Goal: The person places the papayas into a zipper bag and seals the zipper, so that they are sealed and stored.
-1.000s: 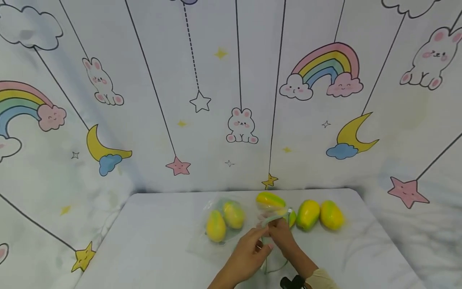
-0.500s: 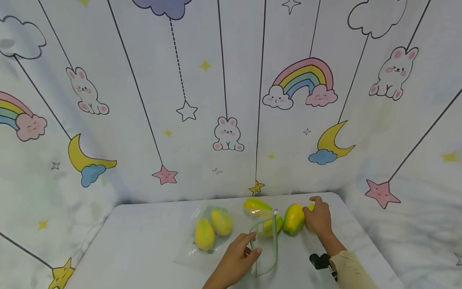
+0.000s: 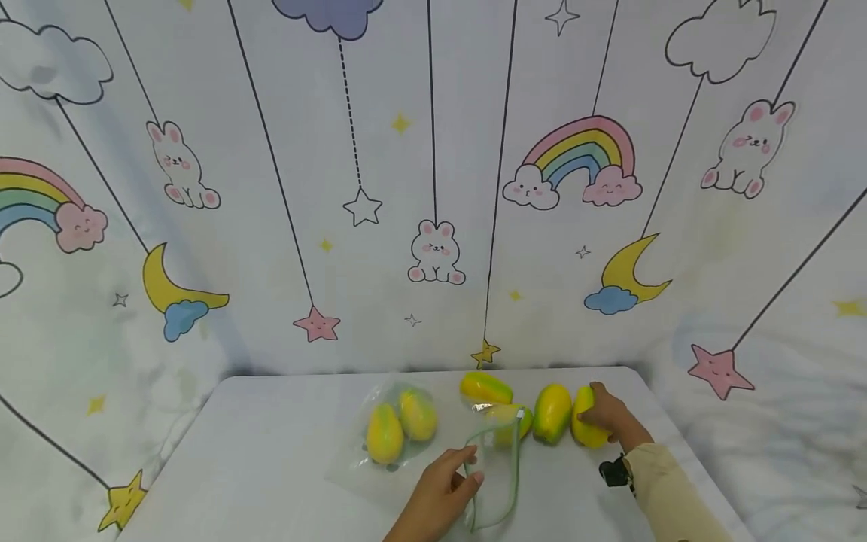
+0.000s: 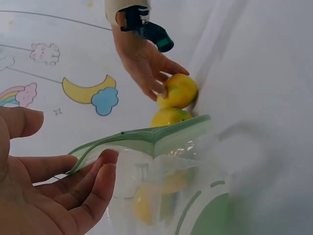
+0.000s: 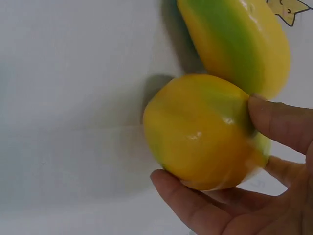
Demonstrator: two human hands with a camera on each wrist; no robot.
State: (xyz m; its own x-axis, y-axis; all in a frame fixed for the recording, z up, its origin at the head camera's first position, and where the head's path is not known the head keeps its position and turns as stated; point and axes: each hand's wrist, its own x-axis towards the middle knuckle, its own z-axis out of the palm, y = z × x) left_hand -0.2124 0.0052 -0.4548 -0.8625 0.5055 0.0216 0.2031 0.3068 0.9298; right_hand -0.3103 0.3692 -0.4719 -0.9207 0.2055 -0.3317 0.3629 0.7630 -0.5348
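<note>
My left hand (image 3: 440, 485) holds the green-edged rim of a clear zip bag (image 4: 181, 128), whose mouth stands open. In the left wrist view its fingers are at the rim and the thumb is apart from it. My right hand (image 3: 612, 418) grips a yellow-green papaya (image 5: 200, 132) at the right of the row, thumb on one side and fingers on the other. Another papaya (image 3: 552, 414) lies just left of it. One papaya (image 3: 511, 421) shows partly through the bag; whether it is inside or behind I cannot tell.
A second clear bag (image 3: 348, 470) with two papayas (image 3: 384, 433) lies on the left of the white table (image 3: 271, 452). One more papaya (image 3: 485, 388) lies near the back edge. Behind rises a cloth wall (image 3: 379, 286) printed with rabbits and stars.
My right hand has left the bag's rim, moved right and taken hold of the rightmost papaya. My left hand stays at the bag, whose mouth has opened wider.
</note>
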